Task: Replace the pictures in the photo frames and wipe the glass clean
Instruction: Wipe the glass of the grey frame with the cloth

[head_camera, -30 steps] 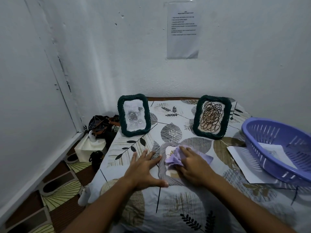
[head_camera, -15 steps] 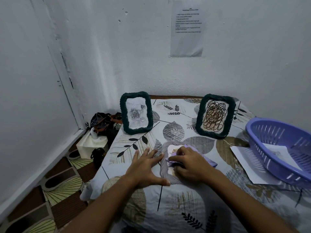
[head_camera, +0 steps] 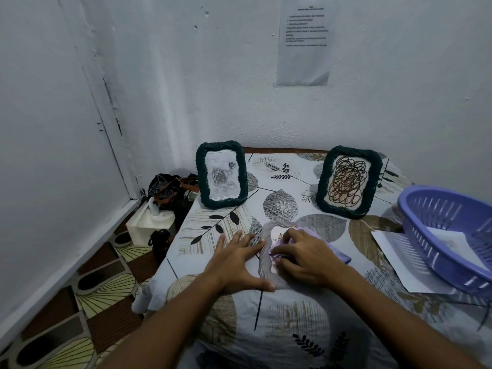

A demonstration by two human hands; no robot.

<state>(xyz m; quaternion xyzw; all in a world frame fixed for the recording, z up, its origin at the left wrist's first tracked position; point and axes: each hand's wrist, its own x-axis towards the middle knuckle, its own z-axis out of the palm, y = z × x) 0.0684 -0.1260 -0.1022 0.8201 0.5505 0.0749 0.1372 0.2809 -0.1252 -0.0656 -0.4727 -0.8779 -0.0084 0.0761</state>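
Right hand (head_camera: 303, 255) slid nearer, fingers gripping cloth (head_camera: 338, 251) on flat frame (head_camera: 266, 262); left hand (head_camera: 234, 265) spread open.

A single head-worn view looks forward and down from above the person's own forearms, across a table (head_camera: 292, 323) draped in leaf-print cloth, toward a white room corner. Both hands sit close below the lens, mid-frame. The wide angle bends the wall edges and takes in patterned floor (head_camera: 87, 296) at left and a printed sheet (head_camera: 303, 41) high on the far wall.
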